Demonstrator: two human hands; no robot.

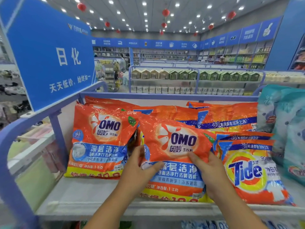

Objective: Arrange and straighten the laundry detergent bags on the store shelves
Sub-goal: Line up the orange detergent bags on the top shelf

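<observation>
— Shelf point(92, 194) first, from the head camera: why does the middle orange bag point(177, 156) sit like that?

— It leans back, tilted, on the bags piled behind it, its lower edge near the front lip. I'd judge it is being squared up to match the left orange bag point(99, 142), which stands just beside it and faces forward. The Tide bag point(250, 172) lies on its other side, partly tucked under it.

— And the hands?

— Both are on that middle bag. The left hand point(138, 166) curls round its left edge, thumb across the front. The right hand point(209, 171) does the same on the right edge, thumb pressed on the front, fingers wrapped behind. So each is clamped on the bag, neither spread flat.

— Anything else close by?

— A teal bag point(287, 129) stands at the far right, and a blue sign point(54, 60) rises above the shelf's left corner.
</observation>
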